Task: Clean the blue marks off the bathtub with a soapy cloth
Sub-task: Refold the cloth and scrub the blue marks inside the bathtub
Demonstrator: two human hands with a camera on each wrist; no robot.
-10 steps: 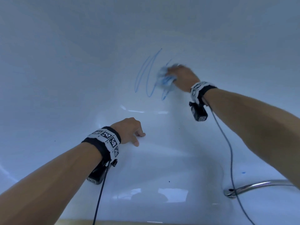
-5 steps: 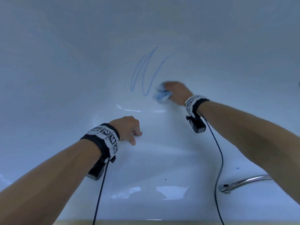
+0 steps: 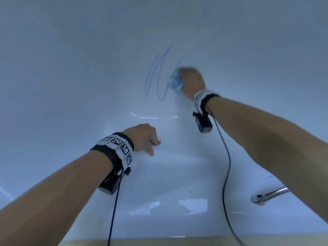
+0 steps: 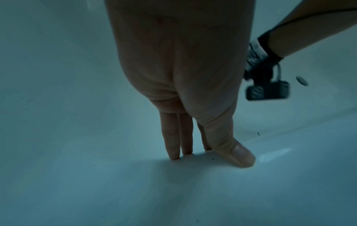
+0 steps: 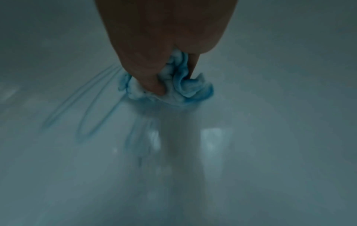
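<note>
Where the white tub [image 3: 71, 86] curves from its far wall down to the floor, both bare forearms reach in from the near edge. Tub surface is glossy, with pale reflections low in the head view.

Blue scribble [image 3: 160, 75] on the far wall: several long looping strokes, leaning right. Its right-hand strokes run under the wad; faint blue smears show below the wad in the right wrist view.

Right hand [image 3: 192, 81] up on the wall, at the right side of the scribble, blurred. Fingers [image 5: 146, 73] curled round a crumpled wad [image 3: 175, 80], white stained blue, and squeezing it against the tub wall. Wad bulges out beneath the fingertips, touching the surface.

Left hand [image 3: 142, 137] lower and nearer, on the slope, well apart from the scribble. Fingers [image 4: 172, 145] straight and pressed together, tips on the tub; thumb [image 4: 237, 154] angled out to the side, tip also down. Holds nothing.

Metal handle [image 3: 269, 194] low right, partly hidden by the right forearm. Small blue spot [image 3: 271, 176] just above it. Dark specks [image 3: 190, 191] scattered on the floor.
</note>
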